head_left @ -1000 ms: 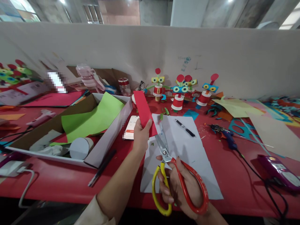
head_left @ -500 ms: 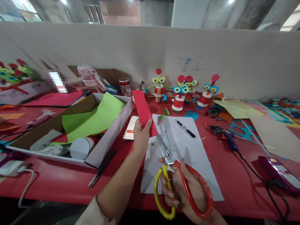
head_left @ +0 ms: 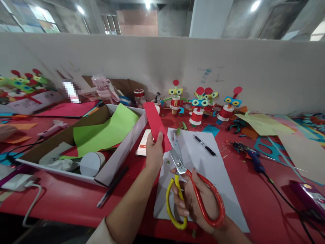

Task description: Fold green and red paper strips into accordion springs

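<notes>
The left hand's (head_left: 154, 152) grip is pinched on the lower part of the red strip (head_left: 154, 118), held up over the tabletop (head_left: 71, 203). The right hand's (head_left: 196, 200) grip is curled on the handles of the scissors (head_left: 179, 166), blades parted near the strip's lower corner. A flexing strip could skew a cut; blades drifting leftward could nip the left thumb.

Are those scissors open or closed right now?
Open: the scissors show two blades spread in a V, with the handles apart in the right hand.
</notes>
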The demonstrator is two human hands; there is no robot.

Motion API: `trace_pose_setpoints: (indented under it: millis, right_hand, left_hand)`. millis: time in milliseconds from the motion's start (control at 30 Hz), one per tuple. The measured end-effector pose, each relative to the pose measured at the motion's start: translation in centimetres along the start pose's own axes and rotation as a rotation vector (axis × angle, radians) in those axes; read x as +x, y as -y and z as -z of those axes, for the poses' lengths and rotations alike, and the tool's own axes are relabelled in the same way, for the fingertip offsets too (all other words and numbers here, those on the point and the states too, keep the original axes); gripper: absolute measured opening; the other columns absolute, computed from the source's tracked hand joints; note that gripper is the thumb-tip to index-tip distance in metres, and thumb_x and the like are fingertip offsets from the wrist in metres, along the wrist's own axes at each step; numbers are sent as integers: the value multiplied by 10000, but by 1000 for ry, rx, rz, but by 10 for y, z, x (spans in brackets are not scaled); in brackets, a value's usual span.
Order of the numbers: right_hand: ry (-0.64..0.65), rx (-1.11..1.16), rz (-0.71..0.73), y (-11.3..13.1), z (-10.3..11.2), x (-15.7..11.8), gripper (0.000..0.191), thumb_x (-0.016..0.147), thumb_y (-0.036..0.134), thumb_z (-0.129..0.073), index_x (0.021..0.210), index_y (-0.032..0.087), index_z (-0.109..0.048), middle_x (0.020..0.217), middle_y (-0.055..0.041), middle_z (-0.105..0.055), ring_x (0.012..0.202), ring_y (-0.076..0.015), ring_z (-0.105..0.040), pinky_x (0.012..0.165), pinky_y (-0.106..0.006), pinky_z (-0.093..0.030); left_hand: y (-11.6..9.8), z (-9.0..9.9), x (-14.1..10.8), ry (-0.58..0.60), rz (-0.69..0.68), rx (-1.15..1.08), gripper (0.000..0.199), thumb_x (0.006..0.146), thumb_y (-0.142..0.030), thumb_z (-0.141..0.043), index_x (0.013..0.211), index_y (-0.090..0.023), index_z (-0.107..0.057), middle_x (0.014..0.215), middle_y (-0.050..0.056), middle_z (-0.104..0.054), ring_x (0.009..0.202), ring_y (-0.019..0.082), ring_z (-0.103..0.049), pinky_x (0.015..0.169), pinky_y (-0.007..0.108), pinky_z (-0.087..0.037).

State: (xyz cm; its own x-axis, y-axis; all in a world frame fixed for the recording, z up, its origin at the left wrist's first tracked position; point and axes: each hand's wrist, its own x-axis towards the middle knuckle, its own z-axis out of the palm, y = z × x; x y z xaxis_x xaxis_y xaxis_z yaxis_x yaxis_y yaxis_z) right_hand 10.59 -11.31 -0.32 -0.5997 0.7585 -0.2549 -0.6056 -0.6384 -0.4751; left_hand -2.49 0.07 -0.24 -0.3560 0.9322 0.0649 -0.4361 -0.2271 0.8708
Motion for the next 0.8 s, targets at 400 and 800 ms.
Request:
trace_pose_setpoints:
  millis: [400,800]
  right_hand:
    - [-20,-23,21,4,2,5,545,885,640,-396,1207,217,-517,768,-28,-559,546,-108,-443,454,-218,-301]
    - [-50,-180,14,21,2,7,499,889,598,-432,1203,217,-507,762,-21,-572,529,-113,-473,442,-225,-372]
  left_hand:
    - [-2,-4,-8,-4,119,34,276,763,-362,-675,973,-208,-584,880,1,-679,711,112,-628,692,240,-511]
    - [-2,0,0,18,283,-194,206,698,-278,-751,852,-170,-665,772,8,-718,687,118,-665,703,231,-529]
